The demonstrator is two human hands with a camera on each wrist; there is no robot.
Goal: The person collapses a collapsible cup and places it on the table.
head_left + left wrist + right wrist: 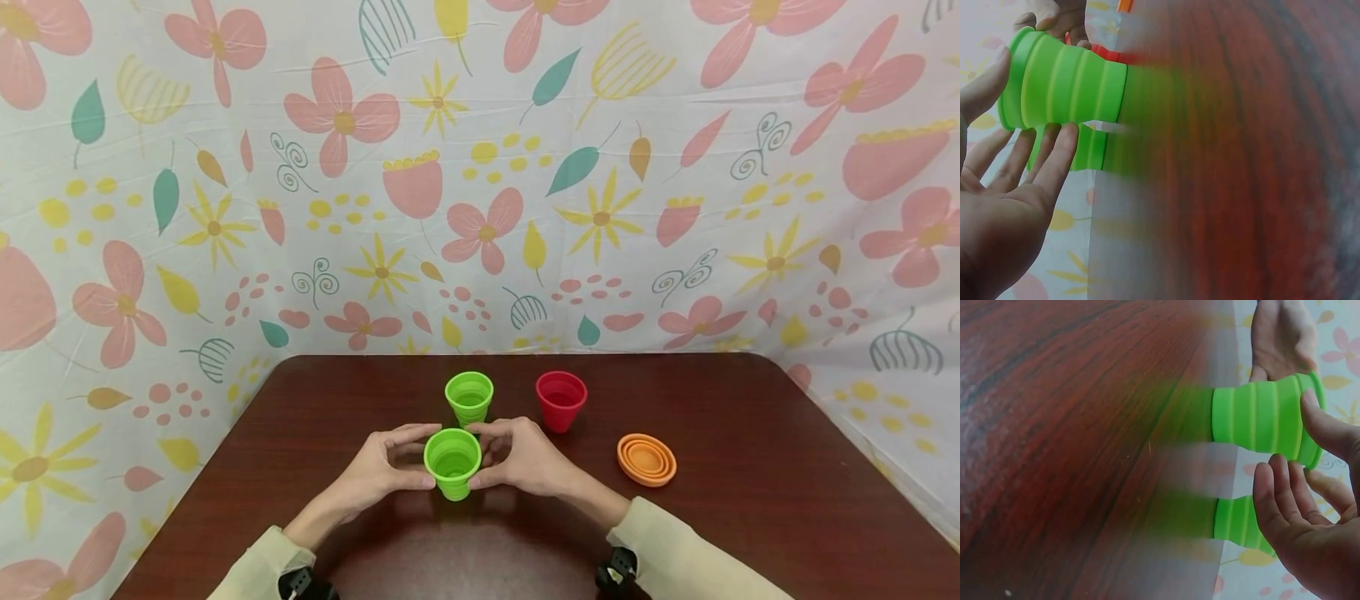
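Note:
A bright green ribbed collapsible cup (453, 465) stands upright on the table, extended to full height. My left hand (386, 467) holds its left side, thumb near the front of the rim and fingers behind. On the opposite side my right hand (517, 456) holds it in the same way. In the left wrist view, the left thumb lies at the cup's (1063, 78) rim and fingertips meet its wall. The right wrist view has the right thumb against the rim of the cup (1260, 419). Just behind stands a second green cup (469, 393), its lower part partly hidden.
A red cup (561, 402) stands upright at the back, right of the rear green cup. An orange collapsible cup (647, 460), folded flat, lies farther right. The dark wooden table (750, 517) meets a flower-print cloth (487, 167) at its back edge.

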